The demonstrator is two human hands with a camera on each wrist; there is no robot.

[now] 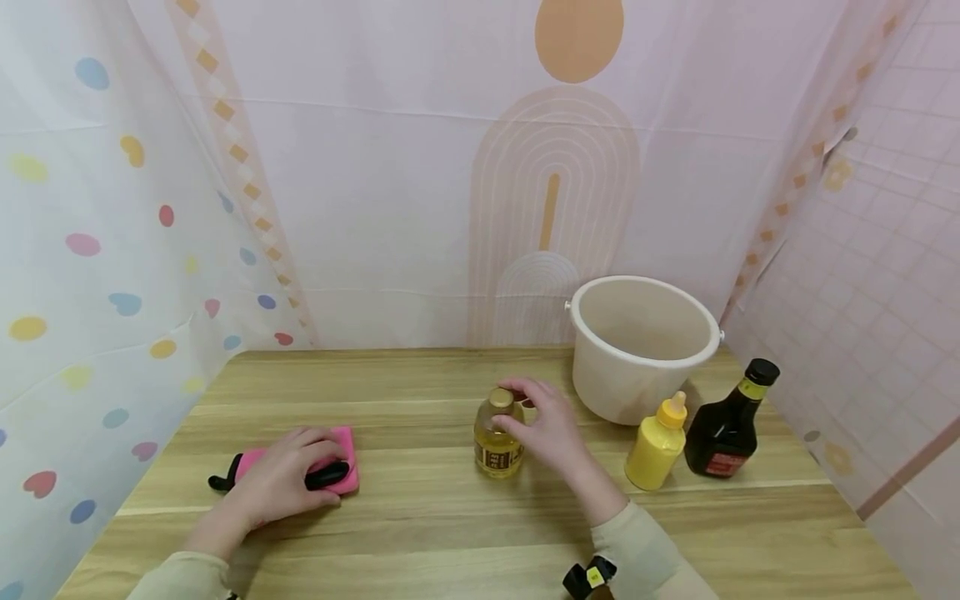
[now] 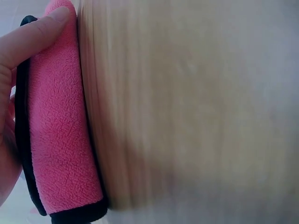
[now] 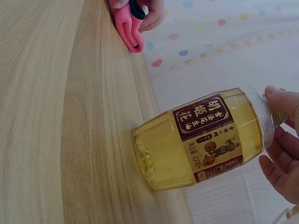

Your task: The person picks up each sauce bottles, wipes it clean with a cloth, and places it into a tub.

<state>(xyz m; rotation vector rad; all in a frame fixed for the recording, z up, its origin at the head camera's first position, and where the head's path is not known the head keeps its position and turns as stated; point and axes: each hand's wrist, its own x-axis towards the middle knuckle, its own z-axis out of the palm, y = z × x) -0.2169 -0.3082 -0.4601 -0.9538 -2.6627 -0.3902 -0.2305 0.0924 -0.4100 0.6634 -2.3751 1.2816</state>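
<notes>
My left hand [image 1: 279, 482] grips a folded pink towel [image 1: 345, 439] with black edging, at the left of the table. In the left wrist view the thumb presses on the fluffy pink towel [image 2: 63, 126], the fingers behind it. My right hand [image 1: 553, 427] holds a bottle of yellow cooking oil [image 1: 498, 454] by its neck, near the table's middle. Seen from the right wrist, thumb and curled fingers are round the neck of the oil bottle [image 3: 201, 140], which has a dark red label with Chinese characters. The bottle stands upright, its cap [image 1: 501, 397] on.
A cream bucket [image 1: 626, 387] stands at the back right of the wooden table [image 1: 420, 533]. In front of it are a yellow squeeze bottle [image 1: 655, 454] and a dark sauce bottle [image 1: 723, 433] with a black cap. Patterned curtains [image 1: 375, 208] hang behind and at both sides.
</notes>
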